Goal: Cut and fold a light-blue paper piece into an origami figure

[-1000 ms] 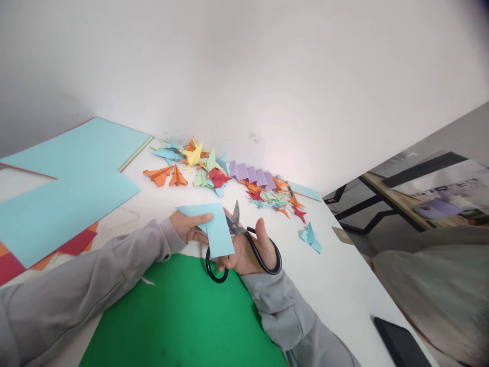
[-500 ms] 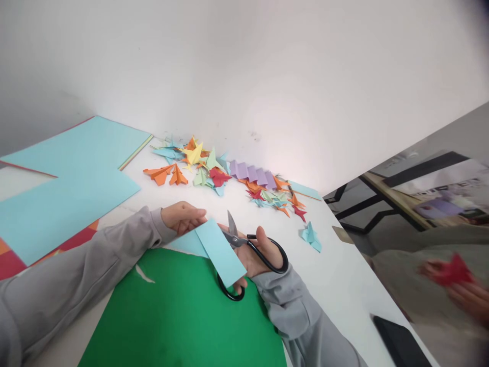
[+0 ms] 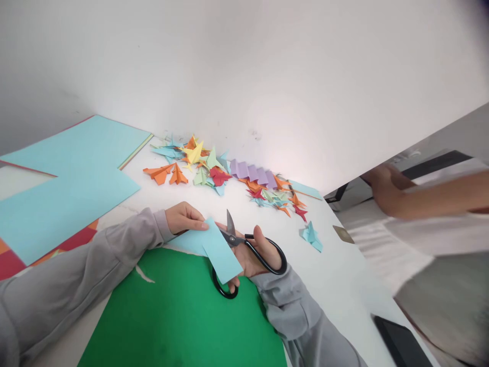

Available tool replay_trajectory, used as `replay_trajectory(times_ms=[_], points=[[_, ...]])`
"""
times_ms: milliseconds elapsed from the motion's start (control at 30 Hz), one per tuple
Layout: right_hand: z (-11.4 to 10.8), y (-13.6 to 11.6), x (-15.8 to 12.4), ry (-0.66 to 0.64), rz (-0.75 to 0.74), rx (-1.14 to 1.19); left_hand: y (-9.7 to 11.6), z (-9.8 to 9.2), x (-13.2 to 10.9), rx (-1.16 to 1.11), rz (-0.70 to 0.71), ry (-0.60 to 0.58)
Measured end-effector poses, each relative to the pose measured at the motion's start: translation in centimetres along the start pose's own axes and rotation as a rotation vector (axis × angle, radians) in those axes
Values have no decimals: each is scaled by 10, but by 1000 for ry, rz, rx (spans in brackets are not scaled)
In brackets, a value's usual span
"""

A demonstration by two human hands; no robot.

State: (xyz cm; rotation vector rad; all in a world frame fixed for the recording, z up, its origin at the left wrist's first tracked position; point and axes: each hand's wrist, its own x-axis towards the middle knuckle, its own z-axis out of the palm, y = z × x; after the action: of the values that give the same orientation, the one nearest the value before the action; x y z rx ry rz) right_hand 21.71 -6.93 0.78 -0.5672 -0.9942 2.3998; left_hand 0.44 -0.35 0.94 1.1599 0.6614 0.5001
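- Head view: I see my left hand (image 3: 183,218) pinching the near edge of a light blue paper strip (image 3: 217,247), fingers closed on it, just above a green sheet (image 3: 179,316) that lies on the white table (image 3: 336,275).
- My right hand (image 3: 250,255) grips black-handled scissors (image 3: 248,250), fingers through the loops; the blades stand slightly apart and point up beside the strip's right edge, touching it.
- The strip hangs between both hands, tilted down to the right.
- Farther back I see a heap of folded paper figures (image 3: 214,171) along the wall, and a large light blue sheet (image 3: 64,183) at the left.
- Another person's arm (image 3: 420,196) reaches in blurred at the right; a dark phone (image 3: 401,341) lies at the table's near right corner.
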Motion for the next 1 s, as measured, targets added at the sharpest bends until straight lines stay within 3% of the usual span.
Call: replay_trajectory(times_ms=[300,533,1000], points=[[4,0,2,-47,-54,20,4,-2,-1,85,7,35],[2,-2,0,-18,-66,-1,9,-2,-1,136,-1,78],[3,4,4,90,-41,-74,7,1,-1,97,-42,46]])
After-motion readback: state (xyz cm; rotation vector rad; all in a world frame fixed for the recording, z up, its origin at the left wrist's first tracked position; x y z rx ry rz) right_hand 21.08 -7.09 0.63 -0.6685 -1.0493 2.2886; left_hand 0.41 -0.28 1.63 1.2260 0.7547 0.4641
